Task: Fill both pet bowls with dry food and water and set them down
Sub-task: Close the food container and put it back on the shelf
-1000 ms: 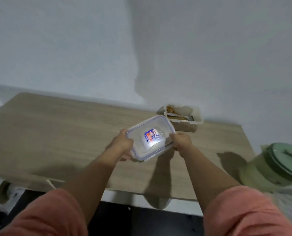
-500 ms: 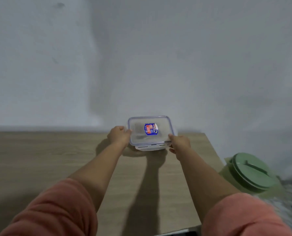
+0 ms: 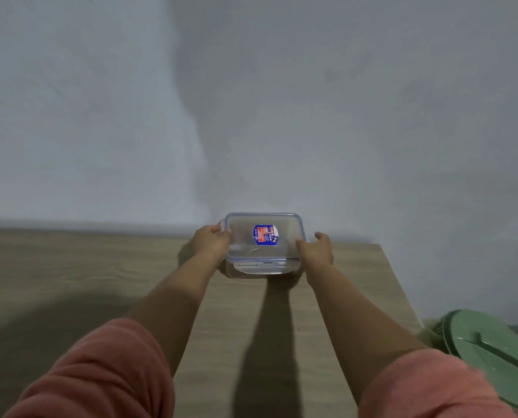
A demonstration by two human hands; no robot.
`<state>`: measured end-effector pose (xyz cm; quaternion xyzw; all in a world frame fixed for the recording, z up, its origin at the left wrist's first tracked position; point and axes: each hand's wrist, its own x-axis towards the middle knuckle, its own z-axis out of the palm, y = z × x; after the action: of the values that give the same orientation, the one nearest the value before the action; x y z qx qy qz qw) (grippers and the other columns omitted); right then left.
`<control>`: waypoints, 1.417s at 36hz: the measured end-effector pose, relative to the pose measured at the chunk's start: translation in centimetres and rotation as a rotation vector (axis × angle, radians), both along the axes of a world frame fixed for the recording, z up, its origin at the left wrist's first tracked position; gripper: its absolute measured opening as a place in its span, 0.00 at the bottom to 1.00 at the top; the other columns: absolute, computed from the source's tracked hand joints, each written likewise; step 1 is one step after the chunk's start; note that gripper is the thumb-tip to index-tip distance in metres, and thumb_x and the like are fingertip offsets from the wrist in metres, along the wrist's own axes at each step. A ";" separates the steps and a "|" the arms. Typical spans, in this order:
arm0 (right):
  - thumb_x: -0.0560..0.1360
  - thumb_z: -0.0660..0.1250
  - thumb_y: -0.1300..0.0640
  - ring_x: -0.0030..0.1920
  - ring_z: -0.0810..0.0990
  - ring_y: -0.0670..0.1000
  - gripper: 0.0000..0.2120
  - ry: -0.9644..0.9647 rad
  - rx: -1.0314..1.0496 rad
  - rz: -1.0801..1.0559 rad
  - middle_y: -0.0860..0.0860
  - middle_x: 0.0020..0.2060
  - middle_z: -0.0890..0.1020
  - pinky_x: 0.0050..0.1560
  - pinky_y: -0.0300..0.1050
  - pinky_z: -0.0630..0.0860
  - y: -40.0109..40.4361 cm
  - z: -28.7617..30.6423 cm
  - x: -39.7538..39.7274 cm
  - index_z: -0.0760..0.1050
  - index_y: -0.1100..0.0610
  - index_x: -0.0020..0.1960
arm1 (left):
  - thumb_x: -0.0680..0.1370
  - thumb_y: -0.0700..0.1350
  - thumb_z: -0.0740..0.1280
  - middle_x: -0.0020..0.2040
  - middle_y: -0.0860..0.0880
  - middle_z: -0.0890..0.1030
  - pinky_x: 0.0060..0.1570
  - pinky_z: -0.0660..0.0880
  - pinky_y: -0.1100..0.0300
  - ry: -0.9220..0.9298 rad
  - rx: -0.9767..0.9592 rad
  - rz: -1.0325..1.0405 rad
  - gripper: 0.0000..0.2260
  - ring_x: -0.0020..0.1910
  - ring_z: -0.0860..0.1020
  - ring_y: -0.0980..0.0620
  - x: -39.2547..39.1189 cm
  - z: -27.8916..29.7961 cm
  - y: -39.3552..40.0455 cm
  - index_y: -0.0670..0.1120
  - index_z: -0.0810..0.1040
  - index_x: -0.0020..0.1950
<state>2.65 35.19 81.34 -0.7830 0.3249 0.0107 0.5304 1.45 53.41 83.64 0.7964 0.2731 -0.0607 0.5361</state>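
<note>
A clear plastic food container (image 3: 260, 271) stands at the far edge of the wooden table (image 3: 100, 282), close to the wall. Its clear lid (image 3: 245, 230), blue-rimmed with a blue and red sticker, lies flat on top of it. My left hand (image 3: 211, 244) grips the lid's left edge with curled fingers. At the right edge, my right hand (image 3: 316, 250) touches the lid with its thumb, while its fingers stand a little off to the side. The container's contents are hidden under the lid. No pet bowl is in view.
A pale green jug with a green lid (image 3: 487, 348) stands low at the right, just beyond the table's right edge. A plain grey wall (image 3: 251, 101) rises directly behind the container. My arms' shadows fall across the tabletop.
The lid went from tilted in the air in front of the open container to lying flat on it. My right hand's fingers have eased away from the lid's edge.
</note>
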 end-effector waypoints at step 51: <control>0.72 0.64 0.36 0.69 0.61 0.59 0.41 -0.019 -0.886 0.739 0.47 0.78 0.43 0.67 0.58 0.62 1.1 -2.4 -3.2 0.44 0.42 0.77 | 0.81 0.59 0.52 0.66 0.43 0.72 0.62 0.66 0.44 -0.080 0.852 -0.748 0.22 0.66 0.69 0.43 6.4 -2.4 -3.2 0.47 0.67 0.69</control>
<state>-0.58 36.26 78.91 -0.9920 -0.0013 0.0510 0.1158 7.85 50.17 81.22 0.9866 -0.0477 -0.1007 0.1195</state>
